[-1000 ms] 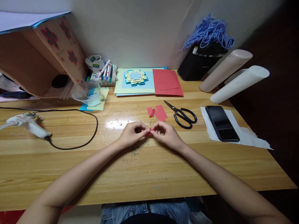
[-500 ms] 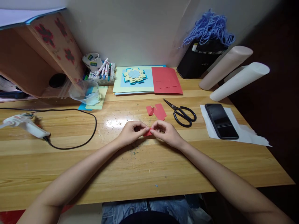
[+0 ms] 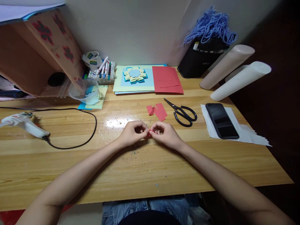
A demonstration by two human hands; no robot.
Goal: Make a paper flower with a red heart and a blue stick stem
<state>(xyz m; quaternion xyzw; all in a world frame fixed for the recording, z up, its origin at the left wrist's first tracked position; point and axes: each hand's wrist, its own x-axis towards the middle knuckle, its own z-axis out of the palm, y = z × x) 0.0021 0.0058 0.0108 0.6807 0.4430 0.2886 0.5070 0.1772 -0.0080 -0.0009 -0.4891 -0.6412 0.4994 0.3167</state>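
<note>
My left hand point(image 3: 132, 132) and my right hand point(image 3: 167, 134) meet at the middle of the wooden table, each with thumb and fingers pinched on a small red paper piece point(image 3: 149, 135). Most of that piece is hidden behind the fingertips, so its shape is hard to make out. Just beyond my hands lie a larger red paper scrap point(image 3: 160, 112) and a smaller folded-looking scrap point(image 3: 150, 110). Scissors point(image 3: 182, 112) with black handles rest to the right of them, blades partly apart and pointing up-left.
A glue gun point(image 3: 25, 126) with its black cord lies at left. Behind are a plastic cup point(image 3: 84, 93), markers point(image 3: 105, 70), a layered paper flower point(image 3: 135, 75) and red paper point(image 3: 167, 79). A phone point(image 3: 221, 121), two white tubes point(image 3: 241, 81) and a black holder point(image 3: 199, 59) stand or lie at right.
My fingertips have shifted slightly on the red paper piece, and less of its face shows now. The view has moved a little; the other things lie as before.
</note>
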